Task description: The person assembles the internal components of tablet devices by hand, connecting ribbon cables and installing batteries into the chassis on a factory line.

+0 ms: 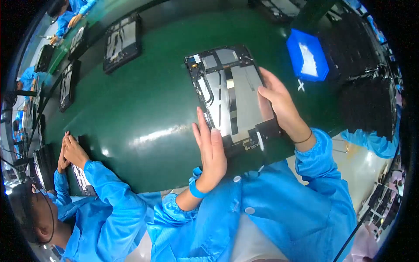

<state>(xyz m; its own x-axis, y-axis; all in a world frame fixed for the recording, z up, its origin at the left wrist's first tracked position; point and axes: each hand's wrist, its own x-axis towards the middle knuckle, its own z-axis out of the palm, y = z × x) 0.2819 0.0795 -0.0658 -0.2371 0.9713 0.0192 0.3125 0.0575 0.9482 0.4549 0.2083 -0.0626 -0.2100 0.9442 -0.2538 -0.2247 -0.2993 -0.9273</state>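
Observation:
An opened tablet (227, 96) with its inner metal plates, black strips and small boards showing is tilted up in front of me, above the green table. My right hand (281, 102) grips its right edge, with the thumb on the upper face and the fingers partly hidden behind. My left hand (211, 150) is against the lower left edge. Its fingers are stretched out and apart, and the thumb overlaps the tablet's lower left corner. A white strip (260, 141) sticks out at the tablet's lower end.
On the green table (148, 96), a blue bin (307, 54) holds white pieces, with a white cross-shaped piece (301, 85) beside it. Dark stacked parts (366, 100) stand at right. More opened tablets (123, 41) lie far left. A co-worker in blue (118, 205) works close at left.

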